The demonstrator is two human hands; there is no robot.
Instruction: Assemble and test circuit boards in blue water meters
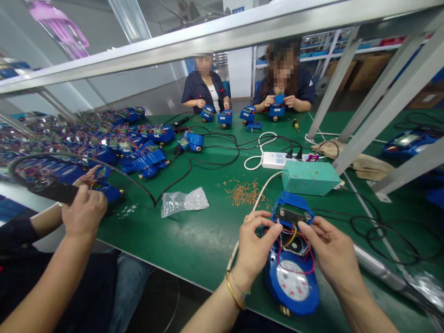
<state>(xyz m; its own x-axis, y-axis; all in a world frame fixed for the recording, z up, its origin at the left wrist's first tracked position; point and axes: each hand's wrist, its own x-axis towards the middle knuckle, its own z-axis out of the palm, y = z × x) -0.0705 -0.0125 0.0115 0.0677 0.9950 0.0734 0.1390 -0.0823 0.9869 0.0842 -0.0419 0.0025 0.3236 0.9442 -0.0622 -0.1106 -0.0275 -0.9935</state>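
Note:
A blue water meter (292, 280) with a round white dial lies on the bench right in front of me. Its blue cover (293, 201) is tipped up at the far end, and a dark circuit board (289, 216) sits inside it. My left hand (256, 240) pinches the cover's left edge between thumb and fingers. On the opposite edge, my right hand (329, 247) grips the same cover, thumb at the board's corner. Red, yellow and other thin wires (289, 238) run from the board down into the meter's open compartment.
Beyond the meter stand a teal box (310, 178) and a white power strip (275, 160). Small copper-coloured screws (244, 193) lie heaped near a clear plastic bag (185, 201). A co-worker's hand (85, 210) holds a black tool at left. Metal posts (385, 120) rise at right.

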